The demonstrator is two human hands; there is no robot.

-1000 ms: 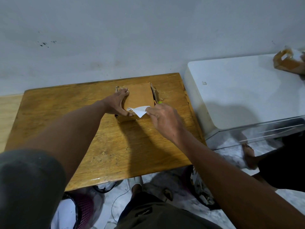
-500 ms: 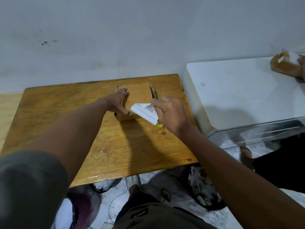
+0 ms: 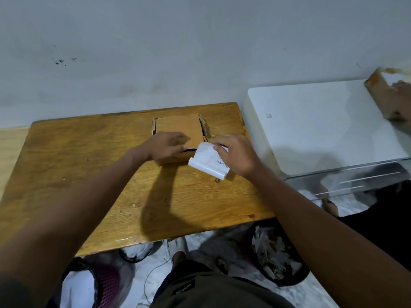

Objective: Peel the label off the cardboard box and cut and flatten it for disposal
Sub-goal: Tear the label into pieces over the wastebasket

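At frame centre the right hand (image 3: 235, 156) grips the curled label (image 3: 208, 162), just right of the box (image 3: 179, 132). The left hand (image 3: 168, 146) presses flat on the box. A bin (image 3: 278, 252) at lower right holds paper scraps.

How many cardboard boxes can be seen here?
2. One cardboard box lies on the wooden table under the left hand; another box sits at the far right edge, partly cut off.

Both forearms are bare, no watch or rings showing. A dark grey short sleeve (image 3: 15, 292) covers the left upper arm — dark olive trousers (image 3: 213, 290) below carry a small black label (image 3: 183, 289) with pale lettering, unreadable.
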